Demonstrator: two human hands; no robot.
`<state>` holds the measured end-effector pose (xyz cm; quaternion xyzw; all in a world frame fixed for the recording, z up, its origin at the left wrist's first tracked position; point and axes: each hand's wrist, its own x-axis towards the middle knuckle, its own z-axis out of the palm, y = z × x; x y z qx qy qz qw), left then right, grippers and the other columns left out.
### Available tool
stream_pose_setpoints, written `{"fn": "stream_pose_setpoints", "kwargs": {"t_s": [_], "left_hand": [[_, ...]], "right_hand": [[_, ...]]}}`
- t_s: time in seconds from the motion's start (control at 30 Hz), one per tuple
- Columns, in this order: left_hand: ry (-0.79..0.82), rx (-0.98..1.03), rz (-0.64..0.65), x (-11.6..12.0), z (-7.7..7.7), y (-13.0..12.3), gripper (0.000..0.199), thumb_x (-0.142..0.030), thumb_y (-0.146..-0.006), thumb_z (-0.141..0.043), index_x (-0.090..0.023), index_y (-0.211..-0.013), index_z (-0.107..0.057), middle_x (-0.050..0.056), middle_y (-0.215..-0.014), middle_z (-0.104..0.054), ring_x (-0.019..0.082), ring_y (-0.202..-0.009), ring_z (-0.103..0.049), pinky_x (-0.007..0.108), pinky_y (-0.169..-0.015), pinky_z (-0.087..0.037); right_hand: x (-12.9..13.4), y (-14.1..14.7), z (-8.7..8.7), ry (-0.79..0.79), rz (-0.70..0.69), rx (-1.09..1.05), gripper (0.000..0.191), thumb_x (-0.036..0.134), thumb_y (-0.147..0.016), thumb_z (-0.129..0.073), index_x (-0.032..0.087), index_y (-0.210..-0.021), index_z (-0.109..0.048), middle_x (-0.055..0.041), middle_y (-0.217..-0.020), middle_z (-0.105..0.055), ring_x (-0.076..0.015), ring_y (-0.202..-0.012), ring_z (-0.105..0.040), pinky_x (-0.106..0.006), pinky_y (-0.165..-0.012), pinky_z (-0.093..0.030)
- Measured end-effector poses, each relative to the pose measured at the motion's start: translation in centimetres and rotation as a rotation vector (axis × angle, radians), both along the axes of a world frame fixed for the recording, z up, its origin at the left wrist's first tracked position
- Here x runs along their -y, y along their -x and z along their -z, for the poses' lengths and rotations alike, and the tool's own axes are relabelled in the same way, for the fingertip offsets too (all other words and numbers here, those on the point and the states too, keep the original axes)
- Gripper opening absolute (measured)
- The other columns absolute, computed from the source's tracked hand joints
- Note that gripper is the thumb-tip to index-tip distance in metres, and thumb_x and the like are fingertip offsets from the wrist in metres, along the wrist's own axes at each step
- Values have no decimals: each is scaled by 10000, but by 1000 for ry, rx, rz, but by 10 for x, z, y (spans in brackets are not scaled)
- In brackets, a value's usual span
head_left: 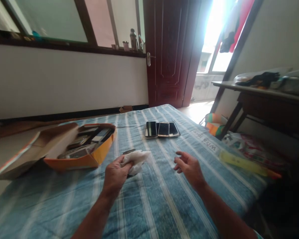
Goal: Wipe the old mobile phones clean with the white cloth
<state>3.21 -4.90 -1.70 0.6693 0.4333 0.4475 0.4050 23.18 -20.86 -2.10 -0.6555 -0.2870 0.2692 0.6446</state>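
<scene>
My left hand (117, 172) is closed on a crumpled white tissue (138, 159), thumb on top. A dark flat object (129, 151) shows behind the tissue; most of it is covered, so I cannot tell whether the hand grips it too. My right hand (188, 166) hovers over the bed to the right, fingers loosely bent and apart, holding nothing. Beyond the hands lie three phones side by side: one with a reflective screen (150, 128), a gold-edged one (163, 129) in the middle, and another (174, 128) partly behind it.
An orange box (99, 155) with its lid folded open stands at the left, holding several phones (78, 142). Blue striped cloth (151, 205) covers the bed. A yellow object (244, 162) lies along the right edge. A desk (264, 90) stands at right, a dark red door (170, 49) behind.
</scene>
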Motion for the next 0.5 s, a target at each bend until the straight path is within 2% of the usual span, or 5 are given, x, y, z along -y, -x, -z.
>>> {"fn": "stream_pose_setpoints", "kwargs": {"t_s": [0.17,0.27,0.33,0.4,0.5], "left_hand": [[-48,-146,-93,-19,13,3,280,-359,-646,-695,-261,-905,-727,-28,-709,-704,218,-688,-640,328,-658,-513],[-81,-196,-164,-19,13,1,244,-373,-645,-691,-282,-871,-709,-58,-663,-683,215,-683,-633,335,-666,-513],[-98,-214,-182,-16,8,-1,225,-362,-625,-689,-269,-830,-698,-53,-641,-672,218,-678,-630,337,-664,-514],[-78,-233,-182,-12,1,-3,224,-366,-617,-676,-252,-809,-688,-39,-637,-663,223,-676,-629,345,-674,-514],[-18,-316,-186,-6,-11,-5,278,-387,-615,-657,-236,-847,-684,-19,-683,-673,243,-726,-640,368,-737,-511]], "right_hand": [[118,-73,10,218,627,292,371,451,-719,-659,189,-981,-674,-80,-754,-691,-221,-605,-638,-389,-644,-518],[180,-115,25,338,884,162,253,414,-693,-677,208,-838,-657,-168,-777,-691,-232,-558,-607,-403,-578,-480],[208,-139,34,339,1017,13,220,375,-634,-706,224,-765,-614,-187,-776,-682,-229,-551,-595,-388,-536,-460],[223,-158,42,354,1064,-45,251,399,-619,-715,224,-744,-584,-192,-792,-673,-254,-612,-622,-378,-520,-456],[229,-178,52,295,991,-206,348,430,-573,-769,200,-785,-616,-118,-775,-674,-265,-722,-662,-361,-585,-504]]}}
